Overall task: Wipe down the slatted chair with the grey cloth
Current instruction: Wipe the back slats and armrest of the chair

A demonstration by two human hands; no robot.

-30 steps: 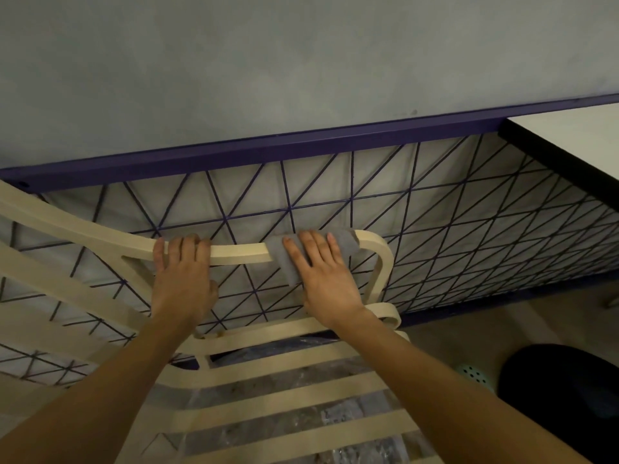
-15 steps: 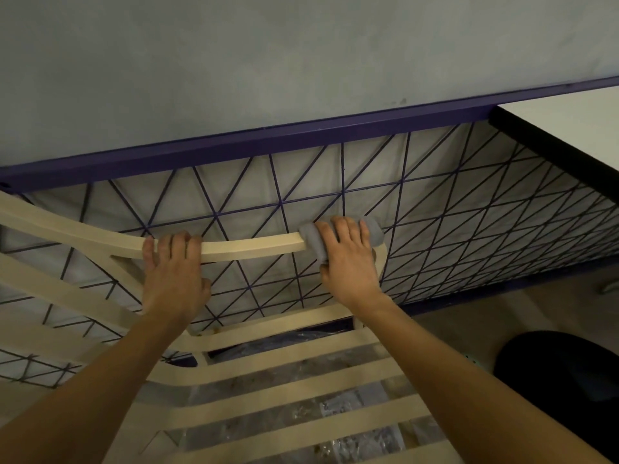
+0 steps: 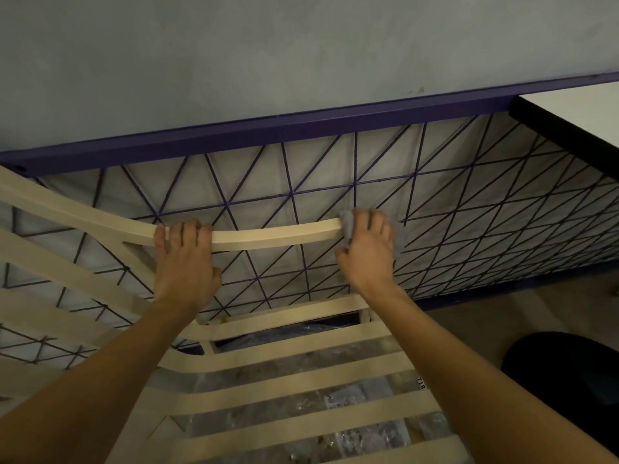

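Head view. The right hand (image 3: 366, 252) is curled round the grey cloth (image 3: 347, 226) and clamps it over the right end of the top rail (image 3: 274, 234) of the chair (image 3: 301, 380). Cloth shows at both sides of the fingers; the rail's corner beneath is hidden. The left hand (image 3: 186, 262) grips the same rail further left, fingers hooked over its top edge and thumb below. A bare stretch of rail lies between the two hands.

The rail's long axis runs left to right in a shallow curve and rises toward the upper left edge of the frame. The seat slats (image 3: 294, 420) lie roughly parallel to it, stacked toward the camera with open gaps between them. A crumpled plastic sheet (image 3: 351, 406) shows through the gaps.

Just behind the rail stands a purple wire grid (image 3: 301, 182), capped by a purple bar (image 3: 268, 128) against a grey wall (image 3: 268, 55). How close rail and grid are cannot be told. Right of the cloth there is open room in front of the grid. The dark edge of a white table (image 3: 576, 108) is well apart at upper right. Bare floor (image 3: 485, 316) lies right of the seat, and a dark round thing (image 3: 562, 380) sits near the right forearm.
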